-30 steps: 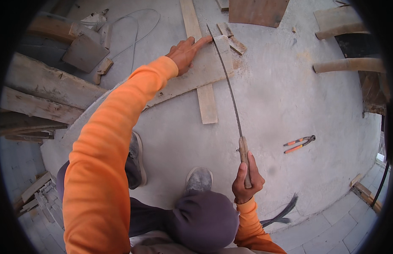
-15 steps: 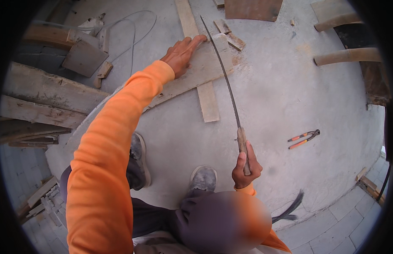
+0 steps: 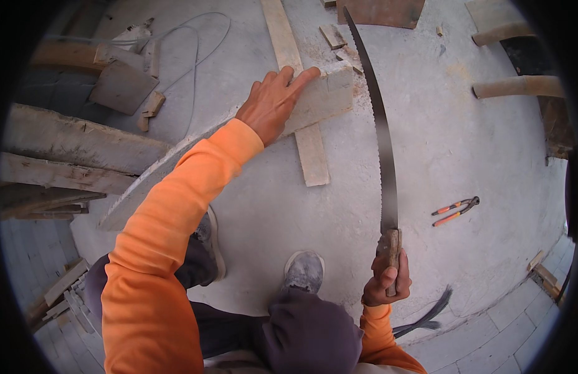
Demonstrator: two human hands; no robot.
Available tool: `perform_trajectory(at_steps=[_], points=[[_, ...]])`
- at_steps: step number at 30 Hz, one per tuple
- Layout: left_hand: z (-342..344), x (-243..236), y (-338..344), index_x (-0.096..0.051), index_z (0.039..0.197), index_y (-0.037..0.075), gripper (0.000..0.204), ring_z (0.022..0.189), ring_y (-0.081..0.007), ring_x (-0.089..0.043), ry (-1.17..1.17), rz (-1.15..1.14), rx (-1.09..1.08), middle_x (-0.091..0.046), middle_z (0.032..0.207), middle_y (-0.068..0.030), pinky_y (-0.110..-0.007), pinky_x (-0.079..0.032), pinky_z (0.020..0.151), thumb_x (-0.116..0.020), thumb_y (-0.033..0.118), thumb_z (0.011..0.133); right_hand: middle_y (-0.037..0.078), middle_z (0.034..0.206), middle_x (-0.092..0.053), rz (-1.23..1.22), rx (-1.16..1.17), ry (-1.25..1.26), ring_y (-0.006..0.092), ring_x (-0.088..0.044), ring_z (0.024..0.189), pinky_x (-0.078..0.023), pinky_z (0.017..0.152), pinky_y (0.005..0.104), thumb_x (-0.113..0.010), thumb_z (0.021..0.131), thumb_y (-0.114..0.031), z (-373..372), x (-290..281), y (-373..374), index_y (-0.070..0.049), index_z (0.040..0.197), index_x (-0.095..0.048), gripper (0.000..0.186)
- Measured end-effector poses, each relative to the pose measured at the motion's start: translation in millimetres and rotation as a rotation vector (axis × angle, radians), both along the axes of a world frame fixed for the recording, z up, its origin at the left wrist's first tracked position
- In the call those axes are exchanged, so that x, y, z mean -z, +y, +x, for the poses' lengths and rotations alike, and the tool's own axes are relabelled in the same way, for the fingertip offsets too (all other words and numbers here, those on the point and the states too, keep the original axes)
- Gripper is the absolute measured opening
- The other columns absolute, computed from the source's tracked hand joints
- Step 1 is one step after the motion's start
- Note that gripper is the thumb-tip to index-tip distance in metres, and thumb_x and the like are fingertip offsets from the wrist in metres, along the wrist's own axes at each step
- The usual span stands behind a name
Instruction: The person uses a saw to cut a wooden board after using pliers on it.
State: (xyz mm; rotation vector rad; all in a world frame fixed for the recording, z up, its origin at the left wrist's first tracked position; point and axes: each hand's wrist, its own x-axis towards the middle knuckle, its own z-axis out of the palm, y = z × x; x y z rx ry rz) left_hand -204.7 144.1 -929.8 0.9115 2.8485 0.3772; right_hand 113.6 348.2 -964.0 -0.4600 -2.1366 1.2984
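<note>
My left hand (image 3: 271, 100) grips a long, pale, weathered board (image 3: 329, 93) with curled fingers near its far end. The board crosses a narrower plank (image 3: 311, 159) that lies on the concrete floor, and my forearm hides part of it. My right hand (image 3: 388, 277) holds the wooden handle (image 3: 395, 246) of a handsaw. Its long toothed blade (image 3: 379, 124) reaches up beside the board's end, to the right and apart from it. Small offcuts (image 3: 332, 37) and sawdust lie beyond the board's end.
Orange-handled pincers (image 3: 454, 215) lie on the right. Stacked weathered boards (image 3: 77, 137) fill the left, with a thin cable loop (image 3: 195, 62) beyond. A brown panel (image 3: 382, 12) is at the back. Curved pieces (image 3: 507, 87) jut from the right. Dark strands (image 3: 426, 315) lie at lower right.
The saw has moved right, away from the board's end, and turned so more of its blade face shows. My left hand and the board's end have moved slightly toward me and right.
</note>
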Motion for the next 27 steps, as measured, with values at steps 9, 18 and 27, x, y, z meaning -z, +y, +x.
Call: perform_trajectory(at_steps=[9,18,27], points=[[17,3,-1,-0.041,0.148,0.023,0.068,0.096,-0.0280,-0.054,0.088,-0.013,0.055,-0.051,0.107,-0.0087,-0.041,-0.044,0.082,-0.055,-0.007,0.089,0.017,0.064,-0.066,0.009,-0.046,0.010,0.0223,-0.066,0.052,-0.053,0.049,0.0317,-0.054,0.104,-0.035,29,16,9,0.009,0.122,-0.059,0.048],[24,5,-2,-0.044,0.147,0.023,0.068,0.096,-0.0269,-0.053,0.137,0.013,0.069,-0.049,0.105,-0.0080,-0.040,-0.043,0.082,-0.055,-0.007,0.086,0.018,0.068,-0.068,0.089,-0.118,-0.074,0.0214,-0.068,0.058,-0.055,0.052,0.0322,-0.052,0.105,-0.040,48,24,19,0.009,0.127,-0.057,0.054],[11,5,-3,-0.044,0.141,0.015,0.077,0.098,-0.0346,-0.055,0.107,0.016,0.079,-0.052,0.105,-0.0128,-0.045,-0.046,0.090,-0.073,-0.013,0.076,0.017,0.071,-0.065,0.031,-0.153,0.015,0.0271,-0.067,0.057,-0.057,0.055,0.0382,-0.055,0.103,-0.029,55,31,20,0.006,0.123,-0.055,0.041]])
